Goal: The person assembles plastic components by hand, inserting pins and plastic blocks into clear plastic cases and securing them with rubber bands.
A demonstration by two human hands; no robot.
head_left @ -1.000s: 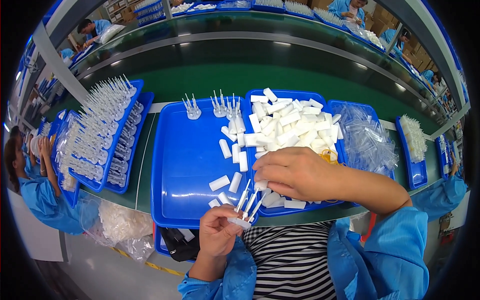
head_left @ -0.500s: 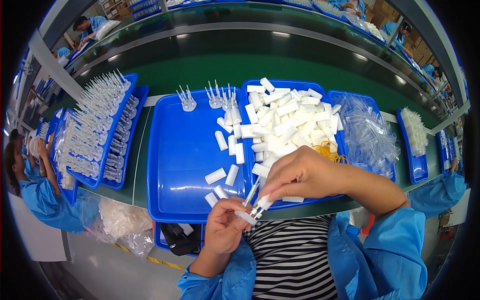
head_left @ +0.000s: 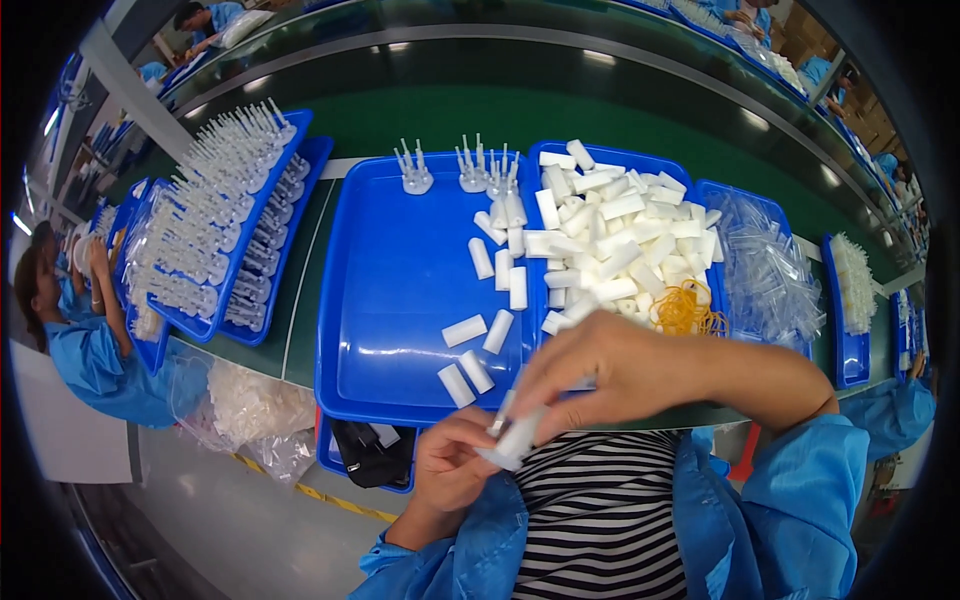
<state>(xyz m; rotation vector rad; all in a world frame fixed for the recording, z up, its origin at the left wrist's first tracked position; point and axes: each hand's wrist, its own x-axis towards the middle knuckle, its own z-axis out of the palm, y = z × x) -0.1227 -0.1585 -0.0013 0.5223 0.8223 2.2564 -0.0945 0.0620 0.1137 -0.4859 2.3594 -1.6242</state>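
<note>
Close in front of my body, my left hand (head_left: 452, 468) pinches a white plastic pronged base (head_left: 505, 458) by its edge. My right hand (head_left: 605, 372), smeared by motion, comes over from the right, its fingers closed on a white foam block (head_left: 522, 430) at the base's prongs. How far the block sits over the prongs is too blurred to tell. Loose foam blocks (head_left: 464, 331) lie along the right side of the blue tray (head_left: 385, 260). Several more pronged bases (head_left: 415, 172) stand at its far edge, some with foam blocks on them.
A second tray holds a heap of foam blocks (head_left: 625, 225) with yellow rubber bands (head_left: 690, 310). Beyond it lie clear plastic sleeves (head_left: 765, 265). Stacked trays of pronged bases (head_left: 215, 225) stand left. A co-worker (head_left: 85, 325) sits far left; a black bag (head_left: 362, 455) lies below the tray.
The whole view has shifted, so the trays appear farther right and higher. Both hands stay together at the pronged base; the right fingers now blur with motion around the foam block.
</note>
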